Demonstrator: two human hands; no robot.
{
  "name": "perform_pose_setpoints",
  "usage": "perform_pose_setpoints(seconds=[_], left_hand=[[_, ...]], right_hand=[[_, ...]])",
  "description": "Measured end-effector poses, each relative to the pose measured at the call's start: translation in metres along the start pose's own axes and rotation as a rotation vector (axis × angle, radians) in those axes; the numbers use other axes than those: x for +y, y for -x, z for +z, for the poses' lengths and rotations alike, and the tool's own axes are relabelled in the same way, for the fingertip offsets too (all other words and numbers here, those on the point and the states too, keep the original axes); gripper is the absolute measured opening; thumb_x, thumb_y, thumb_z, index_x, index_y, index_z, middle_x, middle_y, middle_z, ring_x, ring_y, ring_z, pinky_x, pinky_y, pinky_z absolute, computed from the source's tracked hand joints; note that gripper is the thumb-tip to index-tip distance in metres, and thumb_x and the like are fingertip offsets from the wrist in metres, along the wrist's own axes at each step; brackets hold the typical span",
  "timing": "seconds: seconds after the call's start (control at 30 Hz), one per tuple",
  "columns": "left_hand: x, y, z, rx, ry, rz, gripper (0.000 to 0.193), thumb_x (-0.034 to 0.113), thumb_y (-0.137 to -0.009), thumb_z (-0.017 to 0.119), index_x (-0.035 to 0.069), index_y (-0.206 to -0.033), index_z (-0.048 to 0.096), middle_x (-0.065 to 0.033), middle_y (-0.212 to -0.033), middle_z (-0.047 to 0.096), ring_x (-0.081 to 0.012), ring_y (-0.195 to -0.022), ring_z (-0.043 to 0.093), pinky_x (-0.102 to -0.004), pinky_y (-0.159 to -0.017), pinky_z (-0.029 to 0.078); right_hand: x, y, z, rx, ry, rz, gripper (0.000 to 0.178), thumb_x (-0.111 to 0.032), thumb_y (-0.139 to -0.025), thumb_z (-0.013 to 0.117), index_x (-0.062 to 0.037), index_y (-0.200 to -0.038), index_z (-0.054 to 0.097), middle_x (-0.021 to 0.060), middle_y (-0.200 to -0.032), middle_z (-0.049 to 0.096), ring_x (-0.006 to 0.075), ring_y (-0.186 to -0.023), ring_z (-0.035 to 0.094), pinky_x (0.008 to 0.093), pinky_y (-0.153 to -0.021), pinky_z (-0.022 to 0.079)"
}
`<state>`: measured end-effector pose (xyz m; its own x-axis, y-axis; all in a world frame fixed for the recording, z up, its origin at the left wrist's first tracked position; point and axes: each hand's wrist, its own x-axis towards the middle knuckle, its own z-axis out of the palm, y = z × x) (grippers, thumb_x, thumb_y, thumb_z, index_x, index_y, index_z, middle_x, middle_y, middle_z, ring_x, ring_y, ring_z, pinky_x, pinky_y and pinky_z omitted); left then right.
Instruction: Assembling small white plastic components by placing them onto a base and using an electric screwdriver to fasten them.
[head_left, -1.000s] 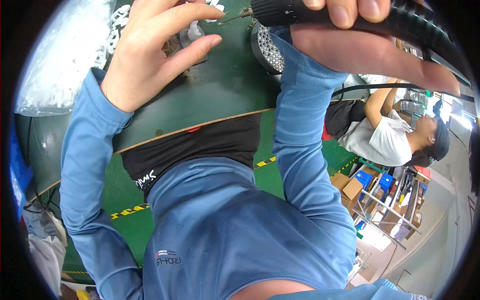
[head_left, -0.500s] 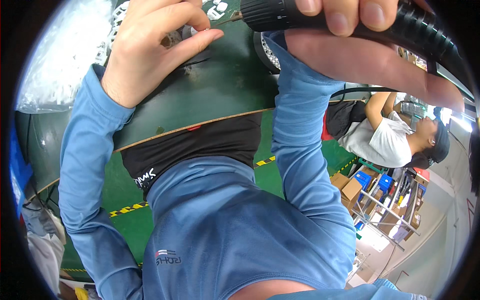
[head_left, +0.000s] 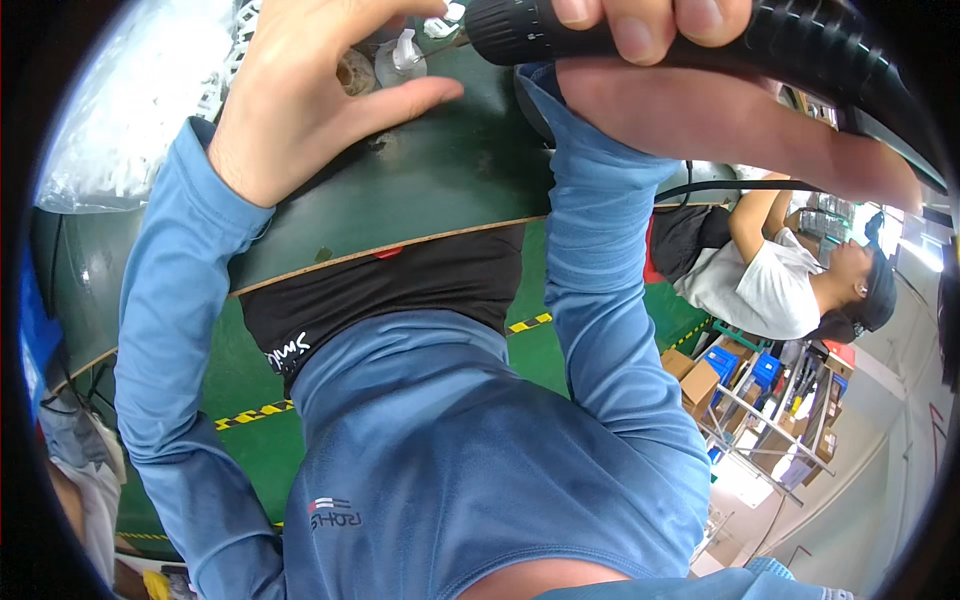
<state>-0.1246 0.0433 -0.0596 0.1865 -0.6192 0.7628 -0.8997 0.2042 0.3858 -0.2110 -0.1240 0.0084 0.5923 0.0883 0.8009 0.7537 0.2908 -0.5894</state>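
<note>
My right hand [head_left: 690, 110] is wrapped round a black electric screwdriver [head_left: 520, 30], whose thin bit points left. My left hand [head_left: 300, 100] is open, thumb and fingers spread apart. Between them and beyond the thumb, a small white plastic part [head_left: 403, 48] stands on a pale rounded base on the green tabletop [head_left: 440, 185]. A brownish round piece [head_left: 355, 72] sits beside it, close to my left palm. Near the screwdriver's bit lie other small white plastic parts [head_left: 440, 24]. The tips of some left fingers run out at the top of the picture.
A clear plastic bag [head_left: 130, 110] full of white parts lies on the left of the table. A black cable [head_left: 740, 184] runs past my right sleeve. At the right, a person [head_left: 780, 280] sits near a shelf rack [head_left: 770, 420] with boxes.
My left thumb and fingers have parted from a pinch, baring the white part and its base. The screwdriver in my right hand has shifted slightly left and up.
</note>
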Motion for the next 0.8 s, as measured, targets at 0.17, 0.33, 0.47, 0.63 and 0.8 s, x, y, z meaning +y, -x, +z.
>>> perform_pose_setpoints(seconds=[0.17,0.33,0.47,0.63,0.8], left_hand=[[0.007,-0.009,-0.008,-0.061,0.060,-0.077,0.050,0.010,-0.064,0.090,0.005,-0.107,0.065,-0.0089,-0.098,0.057,-0.0304,-0.093,0.052,-0.0387,-0.083,0.041],[0.000,0.009,-0.012,-0.100,-0.026,-0.107,0.039,0.010,-0.067,0.087,0.006,-0.099,0.065,-0.0086,-0.093,0.057,-0.0298,-0.091,0.052,-0.0388,-0.080,0.041],[0.003,-0.005,-0.007,-0.101,0.071,-0.070,0.035,0.010,-0.069,0.086,0.006,-0.097,0.065,-0.0087,-0.092,0.057,-0.0296,-0.089,0.052,-0.0388,-0.079,0.040],[0.001,0.002,-0.009,-0.161,0.024,-0.132,0.034,0.010,-0.070,0.086,0.005,-0.097,0.065,-0.0089,-0.093,0.056,-0.0302,-0.088,0.051,-0.0388,-0.079,0.041],[0.000,0.006,0.002,-0.015,0.069,-0.119,0.034,0.009,-0.069,0.086,0.005,-0.096,0.065,-0.0100,-0.093,0.055,-0.0302,-0.088,0.051,-0.0387,-0.080,0.042]], right_hand=[[-0.022,-0.005,0.001,0.052,0.110,0.014,0.105,-0.094,-0.085,0.035,-0.0113,-0.148,0.050,0.0023,-0.082,0.053,0.0154,-0.058,0.052,0.0354,-0.057,0.051],[-0.011,-0.005,0.003,0.050,0.055,0.024,0.105,-0.094,-0.084,0.036,-0.0115,-0.148,0.050,0.0022,-0.082,0.052,0.0153,-0.058,0.052,0.0352,-0.057,0.051],[-0.007,-0.006,-0.005,0.048,0.091,0.042,0.105,-0.094,-0.084,0.036,-0.0116,-0.148,0.051,0.0022,-0.081,0.052,0.0152,-0.058,0.052,0.0351,-0.057,0.051],[0.016,-0.002,-0.006,0.017,0.044,0.046,0.105,-0.094,-0.084,0.037,-0.0118,-0.147,0.051,0.0021,-0.081,0.052,0.0151,-0.058,0.052,0.0349,-0.057,0.051],[0.011,-0.008,0.000,-0.043,0.031,0.043,0.105,-0.095,-0.083,0.038,-0.0119,-0.147,0.051,0.0021,-0.081,0.052,0.0150,-0.058,0.052,0.0347,-0.057,0.051]])
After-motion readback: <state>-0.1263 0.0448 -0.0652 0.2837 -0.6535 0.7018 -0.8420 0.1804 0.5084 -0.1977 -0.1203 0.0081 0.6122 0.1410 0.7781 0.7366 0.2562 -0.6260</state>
